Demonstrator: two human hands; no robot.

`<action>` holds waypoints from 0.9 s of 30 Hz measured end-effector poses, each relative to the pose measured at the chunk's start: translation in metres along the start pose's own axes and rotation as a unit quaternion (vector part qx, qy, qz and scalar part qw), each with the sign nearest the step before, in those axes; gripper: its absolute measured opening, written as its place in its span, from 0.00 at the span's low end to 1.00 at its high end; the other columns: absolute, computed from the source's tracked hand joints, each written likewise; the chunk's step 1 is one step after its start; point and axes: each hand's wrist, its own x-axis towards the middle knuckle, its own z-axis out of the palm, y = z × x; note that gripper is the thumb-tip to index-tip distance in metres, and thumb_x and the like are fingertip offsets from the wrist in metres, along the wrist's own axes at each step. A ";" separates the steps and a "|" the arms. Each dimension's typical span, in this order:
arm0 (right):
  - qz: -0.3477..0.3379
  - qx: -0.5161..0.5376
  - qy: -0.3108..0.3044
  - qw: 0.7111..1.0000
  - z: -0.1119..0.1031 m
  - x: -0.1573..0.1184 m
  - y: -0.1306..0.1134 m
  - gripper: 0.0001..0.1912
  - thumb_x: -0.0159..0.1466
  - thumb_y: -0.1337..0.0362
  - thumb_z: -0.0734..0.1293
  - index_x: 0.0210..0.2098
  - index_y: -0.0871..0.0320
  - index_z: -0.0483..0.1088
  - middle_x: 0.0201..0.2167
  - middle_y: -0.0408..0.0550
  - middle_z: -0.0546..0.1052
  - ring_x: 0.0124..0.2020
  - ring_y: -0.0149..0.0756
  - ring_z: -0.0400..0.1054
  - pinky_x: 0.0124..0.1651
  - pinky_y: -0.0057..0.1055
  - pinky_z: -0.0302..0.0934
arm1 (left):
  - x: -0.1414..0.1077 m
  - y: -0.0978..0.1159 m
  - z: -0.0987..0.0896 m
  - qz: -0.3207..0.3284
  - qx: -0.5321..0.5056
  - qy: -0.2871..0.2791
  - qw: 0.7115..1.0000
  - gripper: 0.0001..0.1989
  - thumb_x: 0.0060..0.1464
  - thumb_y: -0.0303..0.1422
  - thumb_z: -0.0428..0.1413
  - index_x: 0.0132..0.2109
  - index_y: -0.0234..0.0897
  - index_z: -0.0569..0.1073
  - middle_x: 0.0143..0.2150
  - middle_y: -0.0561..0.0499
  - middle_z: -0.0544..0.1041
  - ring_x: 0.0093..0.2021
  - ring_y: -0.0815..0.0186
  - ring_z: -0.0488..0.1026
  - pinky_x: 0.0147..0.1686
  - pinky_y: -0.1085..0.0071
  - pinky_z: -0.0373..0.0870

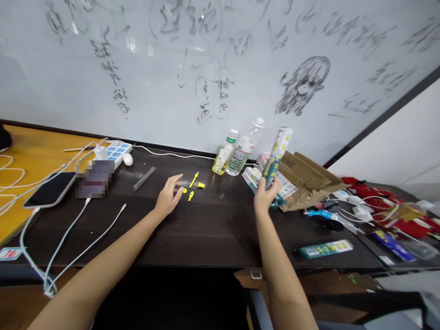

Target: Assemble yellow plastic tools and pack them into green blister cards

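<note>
My right hand (266, 195) grips the lower end of a long, narrow printed package (277, 153), white, yellow and dark green. It is raised and tilted in front of an open cardboard box (311, 181). A similar package (252, 178) lies partly hidden behind that hand. My left hand (168, 197) is over the dark table with its fingers apart, holding nothing. Just right of its fingertips lie several small yellow plastic parts: a thin stick (194, 179), a short stubby piece (201, 185), a small flat piece (191, 196) and a little ring (184, 190). A clear tube (144, 178) rests to its left.
Two bottles (225, 153) (244, 149) stand against the whiteboard (154, 91). On the left are a phone (51, 189), a power strip (118, 153) and white cables (67, 236). Another printed package (325, 249) lies at right, near a red cluttered pile (388, 211).
</note>
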 end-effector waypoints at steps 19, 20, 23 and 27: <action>0.028 -0.389 -0.222 0.894 -0.056 0.057 0.101 0.27 0.65 0.57 0.53 0.58 0.63 0.62 0.51 0.64 0.67 0.52 0.55 0.58 0.51 0.49 0.54 | 0.000 -0.005 0.004 -0.024 0.072 -0.020 0.997 0.11 0.60 0.31 0.46 0.47 0.39 0.69 0.46 0.49 0.72 0.45 0.67 0.72 0.47 0.70 0.68; 0.028 -0.400 -0.223 0.889 -0.057 0.056 0.099 0.26 0.65 0.57 0.53 0.58 0.63 0.62 0.52 0.65 0.67 0.52 0.55 0.58 0.51 0.50 0.54 | 0.000 -0.004 0.004 -0.022 0.072 -0.022 0.997 0.11 0.60 0.31 0.46 0.47 0.39 0.69 0.46 0.49 0.72 0.45 0.67 0.72 0.47 0.70 0.67; 0.032 -0.435 -0.232 0.869 -0.059 0.054 0.093 0.25 0.65 0.59 0.53 0.57 0.63 0.63 0.53 0.65 0.67 0.53 0.55 0.57 0.51 0.51 0.54 | 0.000 -0.003 0.005 -0.020 0.072 -0.026 0.997 0.11 0.59 0.30 0.47 0.47 0.39 0.69 0.46 0.50 0.72 0.45 0.68 0.72 0.48 0.71 0.67; 0.030 -0.462 -0.225 0.857 -0.061 0.050 0.083 0.25 0.65 0.60 0.52 0.56 0.63 0.65 0.53 0.65 0.66 0.53 0.55 0.58 0.51 0.51 0.53 | 0.000 -0.002 0.005 -0.028 0.068 -0.032 0.997 0.11 0.59 0.30 0.46 0.47 0.40 0.69 0.46 0.50 0.72 0.45 0.68 0.72 0.48 0.71 0.67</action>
